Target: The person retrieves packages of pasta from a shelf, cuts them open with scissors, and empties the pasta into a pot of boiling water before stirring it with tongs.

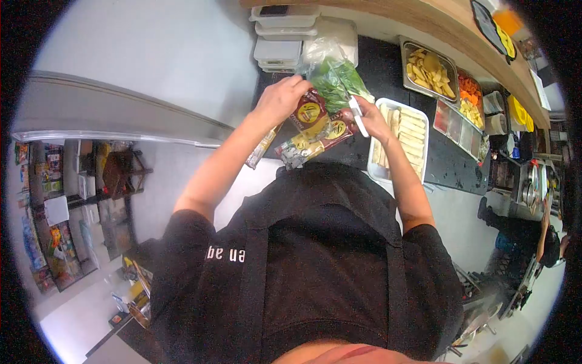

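Note:
My left hand (pixel 284 98) is closed on the top end of a maroon-and-gold packet (pixel 310 114). In my right hand (pixel 374 123) is a knife (pixel 359 116) with a white handle, its blade pointing up and left over the greens. A second maroon-and-gold packet (pixel 335 134) lies under and beside the first, near the counter's front edge. Another packet (pixel 264 147) shows below my left forearm. Just beyond both hands sits a clear plastic bag of leafy greens (pixel 339 82). Right of the knife stands a white tray (pixel 371 173) holding several pale rolls.
Lidded white containers (pixel 277 51) are stacked at the back left. A metal pan (pixel 407 60) holds cut yellow pieces, beside containers of orange and yellow pieces (pixel 470 97). A wooden shelf (pixel 388 18) overhangs the black counter. Another person (pixel 533 236) is at far right.

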Demonstrator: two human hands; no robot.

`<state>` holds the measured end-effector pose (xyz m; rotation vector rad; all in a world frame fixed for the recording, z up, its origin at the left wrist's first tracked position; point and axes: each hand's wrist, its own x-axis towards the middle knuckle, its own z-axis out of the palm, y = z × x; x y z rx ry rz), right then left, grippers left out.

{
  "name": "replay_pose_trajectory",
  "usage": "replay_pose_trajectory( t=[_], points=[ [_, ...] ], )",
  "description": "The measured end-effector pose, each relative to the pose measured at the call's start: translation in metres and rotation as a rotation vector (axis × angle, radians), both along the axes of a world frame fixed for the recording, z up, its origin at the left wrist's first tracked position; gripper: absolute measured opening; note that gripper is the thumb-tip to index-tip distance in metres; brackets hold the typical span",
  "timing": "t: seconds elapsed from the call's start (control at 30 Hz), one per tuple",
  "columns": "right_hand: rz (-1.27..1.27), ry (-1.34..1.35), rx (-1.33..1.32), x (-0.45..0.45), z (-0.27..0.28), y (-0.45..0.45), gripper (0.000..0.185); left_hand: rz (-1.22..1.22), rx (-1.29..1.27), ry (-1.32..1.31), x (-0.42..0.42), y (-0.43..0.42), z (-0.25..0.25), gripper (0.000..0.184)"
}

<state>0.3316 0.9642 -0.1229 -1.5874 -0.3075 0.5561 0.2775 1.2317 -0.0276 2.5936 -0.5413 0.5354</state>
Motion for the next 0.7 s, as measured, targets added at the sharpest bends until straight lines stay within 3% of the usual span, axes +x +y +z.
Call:
replay_pose_trajectory(
  t=[0.07, 0.1, 0.2, 0.33, 0.4, 0.47, 0.6, 0.67, 0.7],
  points=[
    [0.166, -0.018, -0.279, 0.006, 0.02, -0.013, 0.07, -0.101, 0.116, 0.089, 0.018, 0.002, 0.003, 0.023],
    [0.182, -0.341, -0.459, 0.008, 0.025, -0.02, 0.076, -0.131, 0.162, 0.051, 0.024, 0.002, 0.009, 0.024],
    [0.22, -0.337, -0.544, 0.002, 0.057, -0.04, 0.081, -0.168, 0.217, 0.03, 0.028, -0.006, 0.03, 0.022],
    [0.246, -0.37, -0.632, 0.01, 0.067, -0.067, 0.083, -0.249, 0.189, -0.012, 0.045, 0.0, 0.014, 0.022],
    [0.292, -0.496, -0.78, 0.017, 0.066, -0.076, 0.08, -0.307, 0.373, 0.104, 0.048, -0.002, 0.007, 0.022],
    [0.262, -0.551, -0.727, 0.015, 0.07, -0.082, 0.074, -0.302, 0.45, 0.078, 0.053, -0.004, 0.005, 0.018],
    [0.352, -0.605, -0.812, 0.012, 0.084, -0.076, 0.073, -0.319, 0.372, -0.028, 0.06, -0.003, 0.004, 0.015],
    [0.159, -0.445, -0.722, 0.011, 0.078, -0.069, 0.074, -0.363, 0.409, -0.039, 0.063, -0.003, 0.001, 0.016],
    [0.036, -0.419, -0.643, 0.011, 0.063, -0.061, 0.064, -0.364, 0.408, -0.039, 0.061, -0.005, 0.001, 0.016]
  ],
)
